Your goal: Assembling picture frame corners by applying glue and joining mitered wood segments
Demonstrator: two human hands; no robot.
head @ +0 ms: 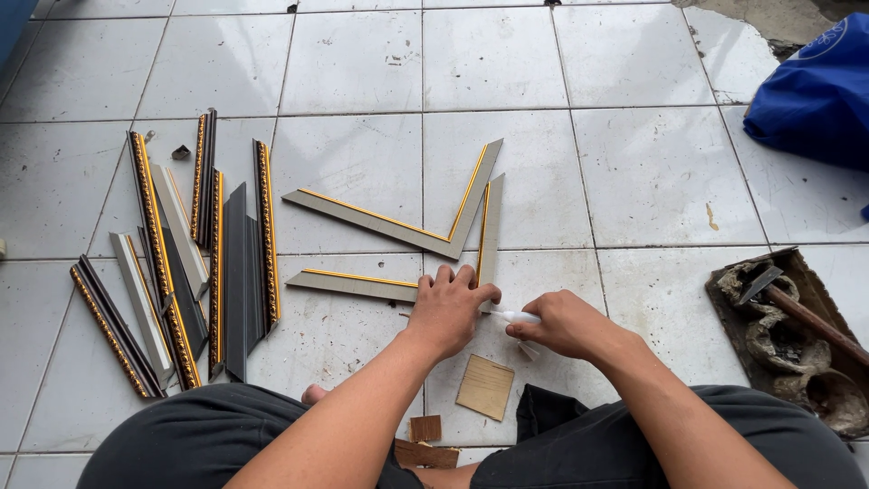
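Two hands on this one: left hand [446, 308] is spread flat, pinning the corner where two frame strips [362, 284] meet on the tile floor [652, 181], right hand [561, 323] is curled around a small white tube [518, 317], so I'd keep that press steady and squeeze gently at the mitre.

Bright, even daylight on the floor tiles [507, 54] (soft glare, faint shadows); focus sharp, slight edge distortion.
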